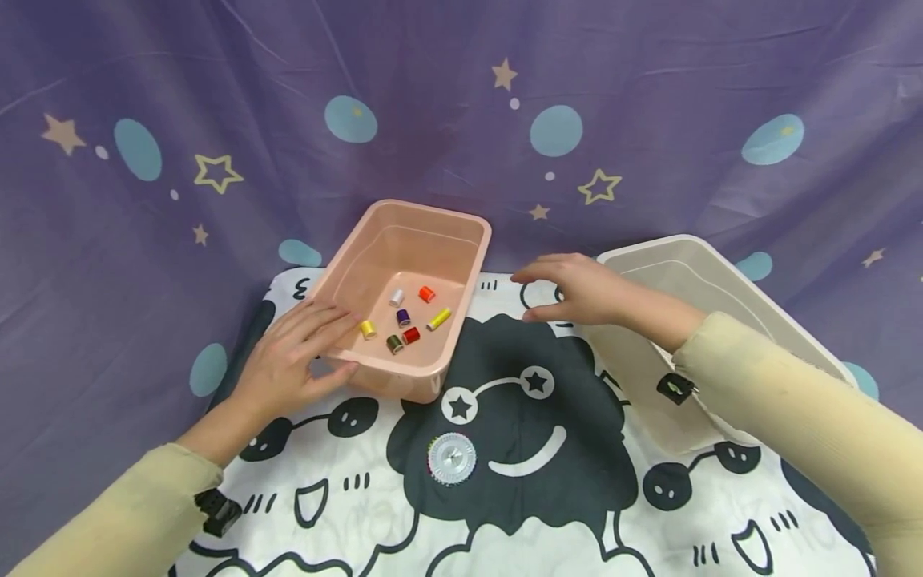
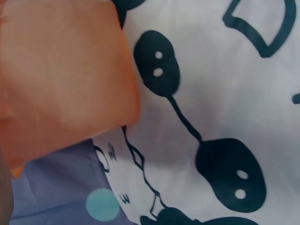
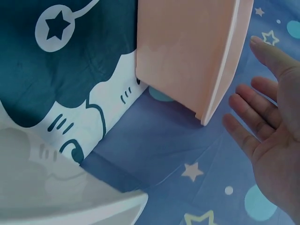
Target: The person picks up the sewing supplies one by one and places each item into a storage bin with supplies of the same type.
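In the head view my left hand [image 1: 296, 353] lies over the near left corner of a pink plastic bin [image 1: 433, 370], its fingers fairly straight across the rim and the thumb spread apart. Inside the bin are several small thread spools, among them a white spool [image 1: 397, 297], an orange spool [image 1: 427, 294], a purple spool [image 1: 403, 318], a red spool [image 1: 411, 335] and a dark green spool [image 1: 394, 344]. My right hand [image 3: 276, 112] hovers between the two bins with fingers spread and nothing held. Only a sliver of the left hand enters the left wrist view.
A white bin [image 1: 678, 433] stands at the right, under my right forearm. On the black-and-white patterned cloth [image 1: 577, 497] in front lies a round wheel of pins [image 1: 452, 459]. A purple curtain [image 1: 447, 48] with stars hangs behind both bins.
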Motion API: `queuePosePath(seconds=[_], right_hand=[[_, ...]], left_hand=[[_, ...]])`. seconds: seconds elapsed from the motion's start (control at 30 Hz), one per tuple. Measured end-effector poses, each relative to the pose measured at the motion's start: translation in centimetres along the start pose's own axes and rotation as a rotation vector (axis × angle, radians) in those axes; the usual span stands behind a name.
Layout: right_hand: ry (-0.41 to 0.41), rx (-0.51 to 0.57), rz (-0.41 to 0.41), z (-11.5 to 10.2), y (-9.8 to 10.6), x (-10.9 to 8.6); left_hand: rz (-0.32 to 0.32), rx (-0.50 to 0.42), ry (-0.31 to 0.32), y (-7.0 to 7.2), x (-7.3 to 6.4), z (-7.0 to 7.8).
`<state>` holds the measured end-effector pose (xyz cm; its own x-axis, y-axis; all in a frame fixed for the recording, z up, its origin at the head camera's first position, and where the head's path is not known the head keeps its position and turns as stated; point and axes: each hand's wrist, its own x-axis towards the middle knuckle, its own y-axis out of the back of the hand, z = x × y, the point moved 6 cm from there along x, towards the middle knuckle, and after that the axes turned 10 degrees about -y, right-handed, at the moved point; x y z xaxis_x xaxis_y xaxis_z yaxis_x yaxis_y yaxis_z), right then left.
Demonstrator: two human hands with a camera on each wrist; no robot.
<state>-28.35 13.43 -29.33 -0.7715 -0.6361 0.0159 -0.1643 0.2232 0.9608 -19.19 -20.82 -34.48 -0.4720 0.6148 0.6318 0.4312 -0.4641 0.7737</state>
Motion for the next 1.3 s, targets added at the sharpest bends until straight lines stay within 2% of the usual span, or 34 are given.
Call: queuePosePath(seconds=[0.17, 0.3, 0.5, 0.67, 1.03, 1.17, 1.3], right_hand=[[-0.029, 0.017, 0.015, 0.7, 0.6, -1.4], [-0.041, 0.020, 0.042, 1.4, 1.0, -2.4], [-0.043, 0.035, 0.095, 2.7, 1.4, -3.7], [-0.029, 0.025, 0.133, 3.4, 1.8, -4.6], [-0.116, -0.010, 0.168, 5.7, 2.7, -6.8], [-0.125, -0.004, 0.190, 6.3, 3.1, -7.6], [-0.141, 0.007, 0.209, 7.0, 3.5, -8.4]], left_hand=[[0.024, -0.029, -0.059, 0.6, 1.6, 1.4], [0.063, -0.058, -0.131, 1.1, 2.9, 2.9], [0.082, -0.115, -0.227, 1.2, 4.2, 5.2], [0.096, -0.139, -0.299, 0.9, 4.7, 6.8], [0.069, -0.196, -0.366, 0.0, 5.5, 10.0], [0.067, -0.217, -0.399, -0.3, 5.7, 11.3], [0.029, -0.236, -0.419, -0.7, 5.7, 12.7]])
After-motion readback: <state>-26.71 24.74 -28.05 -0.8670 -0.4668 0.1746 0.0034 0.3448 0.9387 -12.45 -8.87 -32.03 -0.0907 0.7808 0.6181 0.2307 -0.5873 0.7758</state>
